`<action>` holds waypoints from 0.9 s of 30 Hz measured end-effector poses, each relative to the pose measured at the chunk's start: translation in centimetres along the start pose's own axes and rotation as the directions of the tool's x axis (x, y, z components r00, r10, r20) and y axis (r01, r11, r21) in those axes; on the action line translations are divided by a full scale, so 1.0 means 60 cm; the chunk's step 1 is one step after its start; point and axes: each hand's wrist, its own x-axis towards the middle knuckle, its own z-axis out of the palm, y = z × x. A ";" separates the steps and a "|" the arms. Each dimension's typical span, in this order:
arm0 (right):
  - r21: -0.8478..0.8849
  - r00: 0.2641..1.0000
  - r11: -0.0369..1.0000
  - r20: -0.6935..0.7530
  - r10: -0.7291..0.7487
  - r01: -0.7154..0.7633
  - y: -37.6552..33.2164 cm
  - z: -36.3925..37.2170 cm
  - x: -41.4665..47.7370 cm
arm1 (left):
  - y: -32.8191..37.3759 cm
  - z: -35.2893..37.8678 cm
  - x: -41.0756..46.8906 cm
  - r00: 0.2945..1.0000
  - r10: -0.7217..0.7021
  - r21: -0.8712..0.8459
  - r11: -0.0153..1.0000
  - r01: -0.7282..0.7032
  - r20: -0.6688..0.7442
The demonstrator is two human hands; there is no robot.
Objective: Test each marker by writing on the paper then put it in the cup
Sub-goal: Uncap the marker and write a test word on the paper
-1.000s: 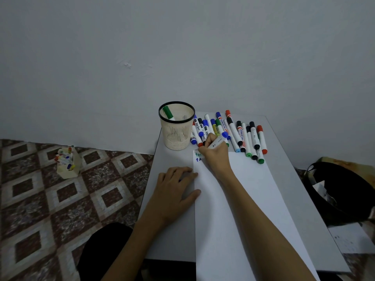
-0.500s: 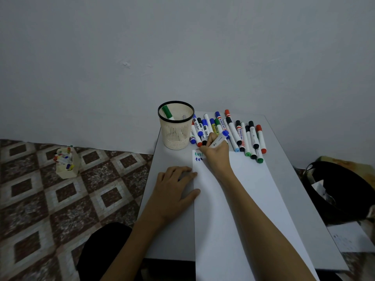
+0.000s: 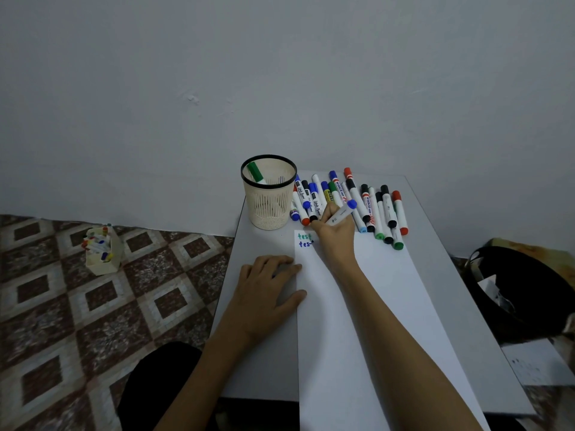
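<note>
- Floor, far left: one small box (image 3: pixel 99 250) of coloured pens stands on the patterned tiles, well apart from the table (image 3: pixel 441 259).
- Left hand (image 3: pixel 267 293): lies flat on the table with fingers released. Fingertips and thumb touch the left edge of the paper (image 3: pixel 357 321). It grasps nothing.
- Cup (image 3: pixel 269 203): one, slatted, black-rimmed, upright near the table's far left corner, close to the left edge. One green marker (image 3: pixel 256 172) leans inside it.
- Paper: one sheet, running from just below the cup's level down the table and overhanging the near edge. Bare table strips lie on both sides, the right one wider.
- Writing: at the sheet's top left corner, "test" (image 3: pixel 304 236) in green; under it "tes" (image 3: pixel 305 244) in blue, with a further stroke at the fingers.
- Right hand (image 3: pixel 336 234): grasps one blue-capped marker (image 3: pixel 340 214), tip down at the blue word, cap end tilted up to the right.
- Row (image 3: pixel 370 209): loose markers lie side by side between cup and far right corner, touching and overlapping. Caps are blue, black, green and red. The exact count cannot be told. "MARKER" reads on two barrels; other labels are illegible.
- Far right: one black bag (image 3: pixel 522 290) sits beside the table.
</note>
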 end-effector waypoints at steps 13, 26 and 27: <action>0.132 0.999 0.991 -0.006 0.037 -0.035 -0.011 -0.008 -0.003 | 0.004 -0.006 -0.001 1.000 -0.012 -0.051 0.999 0.011 -0.005; 0.533 0.944 0.809 0.319 0.080 -0.248 -0.040 -0.073 -0.060 | -0.010 -0.013 -0.005 0.967 -0.152 -0.251 0.963 0.099 -0.204; 0.507 0.941 0.826 0.330 0.080 -0.248 -0.040 -0.081 -0.068 | -0.011 -0.016 -0.004 0.968 -0.155 -0.338 0.938 0.081 -0.196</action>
